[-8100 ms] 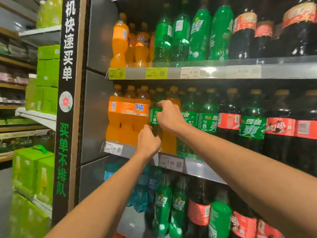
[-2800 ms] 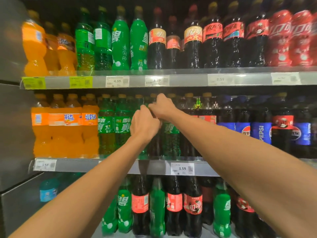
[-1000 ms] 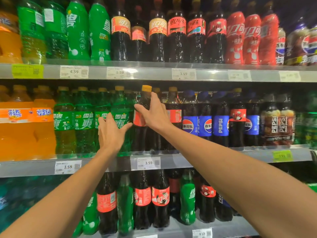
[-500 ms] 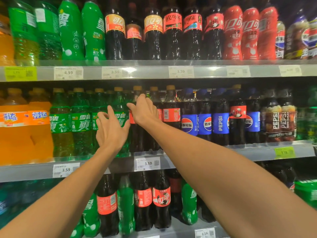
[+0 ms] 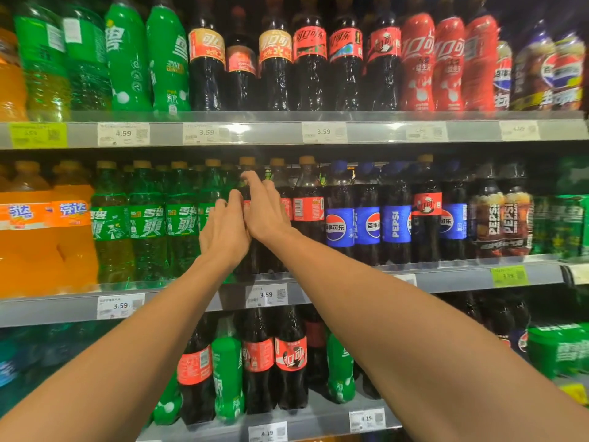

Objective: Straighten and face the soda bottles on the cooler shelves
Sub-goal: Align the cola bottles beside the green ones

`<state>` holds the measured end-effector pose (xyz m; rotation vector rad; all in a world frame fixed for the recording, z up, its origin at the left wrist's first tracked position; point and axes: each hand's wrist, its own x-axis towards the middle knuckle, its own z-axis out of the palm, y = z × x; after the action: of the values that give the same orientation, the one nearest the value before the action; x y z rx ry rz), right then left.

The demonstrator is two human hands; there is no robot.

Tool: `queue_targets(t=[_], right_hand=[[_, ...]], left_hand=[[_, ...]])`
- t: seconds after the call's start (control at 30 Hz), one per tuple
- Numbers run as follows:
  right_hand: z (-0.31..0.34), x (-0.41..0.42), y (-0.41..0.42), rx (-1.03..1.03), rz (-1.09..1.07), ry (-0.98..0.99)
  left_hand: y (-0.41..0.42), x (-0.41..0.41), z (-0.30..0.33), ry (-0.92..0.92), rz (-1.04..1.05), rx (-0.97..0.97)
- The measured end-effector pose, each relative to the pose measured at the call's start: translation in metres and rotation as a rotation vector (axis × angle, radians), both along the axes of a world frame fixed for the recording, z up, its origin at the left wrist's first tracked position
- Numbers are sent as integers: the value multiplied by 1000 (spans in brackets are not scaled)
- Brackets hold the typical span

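Facing colas on the middle shelf [image 5: 350, 280]

Both arms are reaching out level; the right hand [image 5: 266, 215] is wrapping a dark cola bottle [image 5: 248, 173] at its shoulder, likely turning the label forward, while the left hand [image 5: 223, 229], fingers loosely spread, is pressing beside it, seemingly steadying the row.

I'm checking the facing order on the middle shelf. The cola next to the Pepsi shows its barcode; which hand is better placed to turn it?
Probably the right hand: it already lies on the colas beside the barcode-out cola bottle, fingers up at the necks. The left hand sits further left, by the green bottles.
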<state>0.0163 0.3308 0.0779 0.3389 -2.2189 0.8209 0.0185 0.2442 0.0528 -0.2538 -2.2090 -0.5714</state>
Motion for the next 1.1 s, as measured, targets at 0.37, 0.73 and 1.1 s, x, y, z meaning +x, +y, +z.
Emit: queue_targets(t=[0.37, 0.73, 1.1], right_hand=[[6, -13, 10, 142, -12, -30], [-8, -4, 23, 351, -9, -89], [-12, 39, 86, 373, 14, -179]], left_hand=[[-7, 4, 4, -200, -214, 208], [-12, 21, -7, -416, -344, 259], [8, 46, -25, -524, -234, 80]])
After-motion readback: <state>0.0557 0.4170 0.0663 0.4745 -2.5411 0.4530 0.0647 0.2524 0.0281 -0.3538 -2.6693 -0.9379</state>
